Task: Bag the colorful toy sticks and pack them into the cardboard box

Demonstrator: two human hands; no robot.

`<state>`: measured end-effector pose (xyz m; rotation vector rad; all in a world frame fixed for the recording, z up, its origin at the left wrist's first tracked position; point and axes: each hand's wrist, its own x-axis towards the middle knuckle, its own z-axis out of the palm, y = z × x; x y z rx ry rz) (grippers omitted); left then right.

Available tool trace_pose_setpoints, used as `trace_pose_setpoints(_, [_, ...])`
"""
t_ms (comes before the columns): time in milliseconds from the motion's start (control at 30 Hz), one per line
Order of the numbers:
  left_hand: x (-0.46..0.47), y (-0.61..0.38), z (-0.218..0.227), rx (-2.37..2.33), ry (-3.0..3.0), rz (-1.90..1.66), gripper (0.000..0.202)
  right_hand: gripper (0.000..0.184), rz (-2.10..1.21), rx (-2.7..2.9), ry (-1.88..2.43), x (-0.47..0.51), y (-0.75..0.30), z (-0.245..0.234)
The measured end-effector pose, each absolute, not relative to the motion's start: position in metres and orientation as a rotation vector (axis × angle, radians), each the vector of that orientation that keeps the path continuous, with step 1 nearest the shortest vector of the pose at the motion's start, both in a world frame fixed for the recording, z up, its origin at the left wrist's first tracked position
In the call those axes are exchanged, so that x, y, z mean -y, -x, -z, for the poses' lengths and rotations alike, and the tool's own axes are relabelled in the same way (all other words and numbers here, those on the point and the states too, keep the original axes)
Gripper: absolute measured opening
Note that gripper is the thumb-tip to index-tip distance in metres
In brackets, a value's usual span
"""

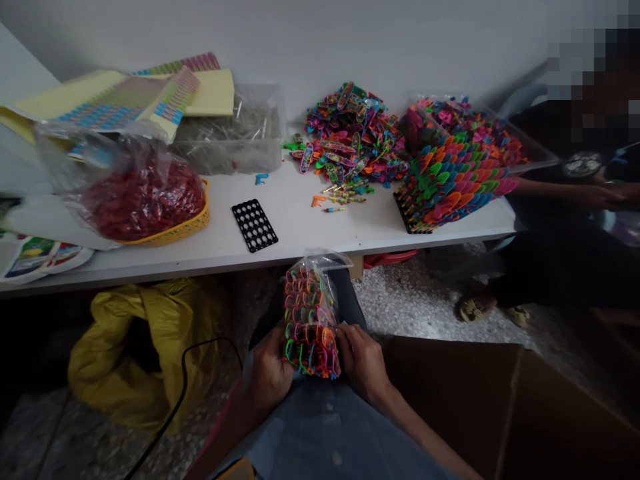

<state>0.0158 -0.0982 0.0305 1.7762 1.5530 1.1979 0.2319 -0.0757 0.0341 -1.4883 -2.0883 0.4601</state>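
Over my lap is a clear plastic bag (311, 320) packed with neat rows of small colourful plastic pieces, its loose top edge lying toward the table. My left hand (271, 367) grips the bag's lower left side with curled fingers. On the opposite side, my right hand (363, 360) has its fingers closed on the bag's edge. Ahead on the white table (300, 230) lies a black tray with rows of holes (255, 225). Farther right, a block of bright plastic pieces (455, 180) stands in a similar black tray.
A heap of small toy skateboards (350, 143) lies at the table's back. Left are a yellow basket (187, 227) with bagged red pieces, a clear bin (235, 153) and printed sheets (125, 100). Below are a yellow bag (110, 373) and cardboard box (450, 400). Another person sits right.
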Motion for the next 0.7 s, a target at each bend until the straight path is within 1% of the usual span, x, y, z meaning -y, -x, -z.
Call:
trace_pose_setpoints(100, [0.103, -0.01, -0.025, -1.611, -1.902, -1.142, 0.027, 0.03, -0.474, 2.146, 1.503, 0.081, -0.238, -0.031])
trace_pose_setpoints(200, [0.106, 0.0, -0.028, -1.656, -2.065, -1.134, 0.018, 0.032, -0.487, 2.19, 1.389, 0.089, -0.246, -0.041])
trace_pose_setpoints(267, [0.102, 0.006, -0.04, -1.686, -2.125, -1.144, 0.013, 0.032, -0.51, 2.185, 1.34, 0.088, -0.252, -0.057])
trace_pose_setpoints(300, [0.097, 0.008, -0.049, -1.715, -2.137, -1.149, 0.014, 0.032, -0.531, 2.181, 1.338, 0.085, -0.255, -0.067])
trace_pose_setpoints(400, [0.076, 0.011, -0.081, -1.813, -2.15, -1.142, 0.029, 0.034, -0.578, 2.171, 1.374, 0.066, -0.258, -0.101])
trace_pose_setpoints(500, [0.052, 0.009, -0.111, -1.913, -2.161, -1.116, 0.039, 0.036, -0.572, 2.224, 1.45, 0.044, -0.257, -0.134])
trace_pose_setpoints(600, [0.039, 0.005, -0.129, -2.066, -2.177, -0.994, 0.044, 0.039, -0.587, 2.294, 1.528, 0.033, -0.255, -0.158])
trace_pose_setpoints(700, [0.039, 0.001, -0.138, -2.211, -2.131, -0.797, 0.045, 0.04, -0.598, 2.3, 1.558, 0.032, -0.256, -0.17])
